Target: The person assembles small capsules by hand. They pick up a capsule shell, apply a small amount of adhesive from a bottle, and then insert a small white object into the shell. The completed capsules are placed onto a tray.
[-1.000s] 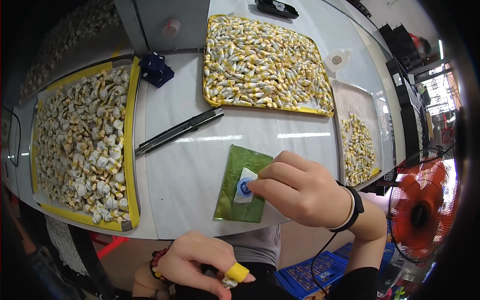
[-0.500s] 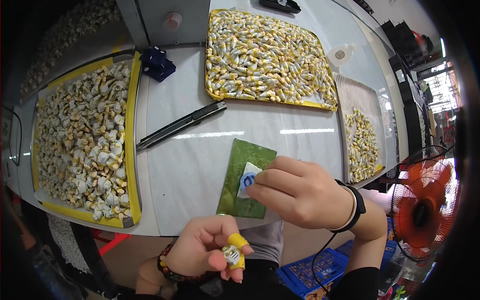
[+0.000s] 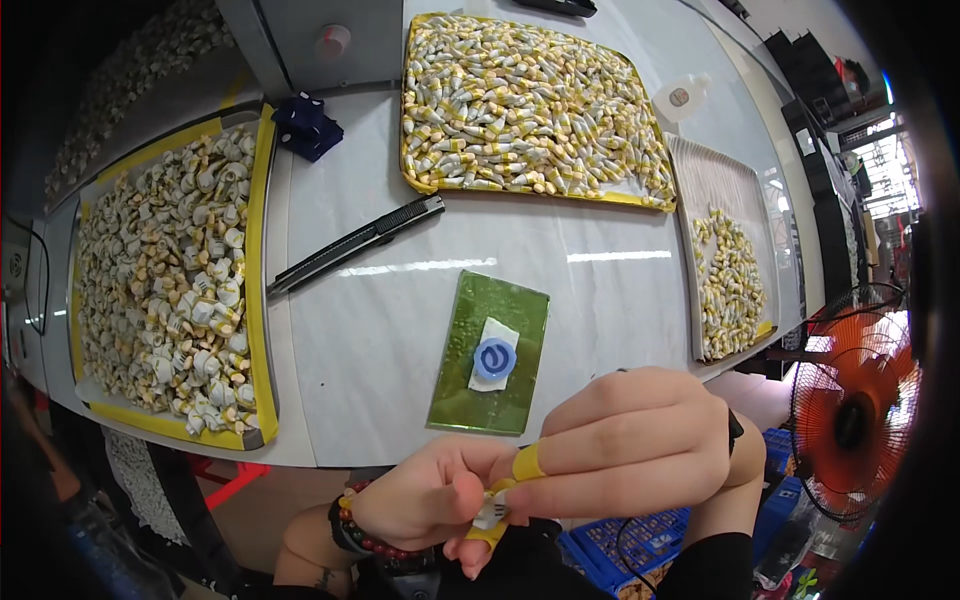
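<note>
Now the right hand point(image 3: 635, 445) is no longer touching the blue disc point(image 3: 495, 360), unlike 0.5 s ago; the disc is lying on the green slab point(image 3: 512, 305), at 12 o'clock from both hands. The left hand point(image 3: 415, 505) is pinching a small white piece point(image 3: 490, 513). Right fingertips are meeting it; whether they are gripping, cannot tell. Attention is apparently shifting from disc to piece, 2 hands sharing it.

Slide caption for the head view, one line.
Left hand and right hand meet at a small white piece near a green plate.
</note>
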